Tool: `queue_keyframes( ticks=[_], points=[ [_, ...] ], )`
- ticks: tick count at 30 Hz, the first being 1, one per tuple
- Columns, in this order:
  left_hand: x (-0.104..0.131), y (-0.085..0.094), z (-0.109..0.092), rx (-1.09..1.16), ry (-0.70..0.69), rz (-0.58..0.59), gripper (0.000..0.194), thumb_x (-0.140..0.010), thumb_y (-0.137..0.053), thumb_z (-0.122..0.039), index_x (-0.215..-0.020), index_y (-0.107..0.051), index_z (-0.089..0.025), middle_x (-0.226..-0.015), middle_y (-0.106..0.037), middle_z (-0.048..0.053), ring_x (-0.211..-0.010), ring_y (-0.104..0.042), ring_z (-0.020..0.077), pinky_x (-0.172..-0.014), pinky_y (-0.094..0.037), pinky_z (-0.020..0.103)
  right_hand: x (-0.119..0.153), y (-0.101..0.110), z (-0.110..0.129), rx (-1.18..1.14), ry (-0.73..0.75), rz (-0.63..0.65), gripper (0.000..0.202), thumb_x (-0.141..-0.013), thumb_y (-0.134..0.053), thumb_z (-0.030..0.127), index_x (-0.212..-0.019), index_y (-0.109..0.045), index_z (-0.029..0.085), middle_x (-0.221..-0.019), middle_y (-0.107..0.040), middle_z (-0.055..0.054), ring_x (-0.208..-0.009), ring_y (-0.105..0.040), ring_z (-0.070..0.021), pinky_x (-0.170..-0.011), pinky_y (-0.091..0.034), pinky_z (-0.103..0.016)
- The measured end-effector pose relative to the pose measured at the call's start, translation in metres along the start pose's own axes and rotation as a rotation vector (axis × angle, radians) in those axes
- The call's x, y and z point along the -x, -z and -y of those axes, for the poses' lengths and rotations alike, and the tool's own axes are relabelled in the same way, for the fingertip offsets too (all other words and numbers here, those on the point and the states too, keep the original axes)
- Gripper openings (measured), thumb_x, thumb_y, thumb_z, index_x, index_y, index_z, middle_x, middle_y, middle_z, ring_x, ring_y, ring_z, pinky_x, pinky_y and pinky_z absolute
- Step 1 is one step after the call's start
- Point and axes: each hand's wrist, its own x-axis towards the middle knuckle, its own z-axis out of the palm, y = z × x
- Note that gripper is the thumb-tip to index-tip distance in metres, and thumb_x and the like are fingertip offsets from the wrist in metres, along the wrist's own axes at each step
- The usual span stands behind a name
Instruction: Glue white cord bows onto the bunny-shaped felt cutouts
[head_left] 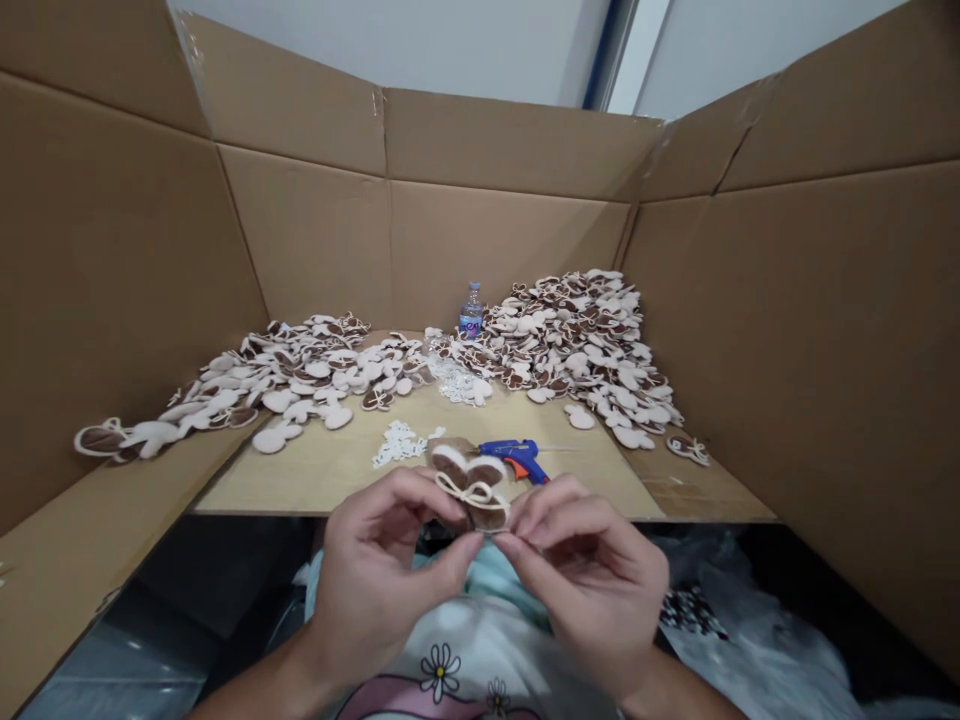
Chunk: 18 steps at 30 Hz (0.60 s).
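A brown and white fuzzy piece with a cream bow (487, 515) is held upright above the table's front edge. My left hand (394, 560) pinches its left side and lower edge between thumb and fingers. On the other side, the thumb and fingers of my right hand (589, 570) are pressed together at its lower right edge. Just behind the piece, a blue glue gun with an orange trigger (517, 455) lies on the table (300, 485). A small heap of white bits (401, 443) is to the left of the glue gun.
Large piles of similar pieces stand at the left (300, 370) and right (592, 350). Between them, at the back, are a water bottle (471, 312) and more white bits (457, 380). Cardboard walls (510, 230) enclose the table. Clear plastic bags (757, 620) lie below, at right.
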Motion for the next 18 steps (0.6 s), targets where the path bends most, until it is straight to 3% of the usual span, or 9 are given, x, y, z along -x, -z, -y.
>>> queue_keyframes(
  ticks=[4,11,18],
  points=[
    [0.000,0.001,0.001,0.093,0.090,0.029,0.025,-0.067,-0.072,0.001,-0.075,-0.064,-0.021,-0.070,-0.066,-0.003,-0.066,-0.065,0.0099,-0.061,-0.054,0.016,-0.002,0.001,0.001,-0.070,-0.100,0.022,0.024,-0.072,-0.071,-0.001,-0.077,-0.063,0.021,-0.071,-0.061,0.002,-0.068,-0.062,-0.0115,-0.061,-0.055,-0.022],
    [-0.005,0.005,0.003,0.165,0.228,0.076,0.019,-0.070,-0.074,-0.004,-0.076,-0.065,-0.021,-0.068,-0.065,-0.004,-0.062,-0.062,0.0076,-0.058,-0.052,0.013,-0.006,0.006,-0.011,-0.248,-0.400,0.094,0.020,-0.074,-0.075,0.011,-0.081,-0.059,0.021,-0.073,-0.057,0.004,-0.065,-0.055,-0.0077,-0.058,-0.049,-0.016],
    [-0.012,0.008,0.005,0.028,0.316,0.092,0.006,-0.074,-0.075,-0.016,-0.077,-0.071,-0.019,-0.071,-0.068,-0.001,-0.063,-0.061,0.0090,-0.059,-0.051,0.015,-0.012,0.013,-0.019,-0.239,-0.446,0.162,0.032,-0.069,-0.080,0.018,-0.091,-0.057,0.022,-0.082,-0.059,0.002,-0.070,-0.060,-0.0111,-0.062,-0.054,-0.022]
  ],
)
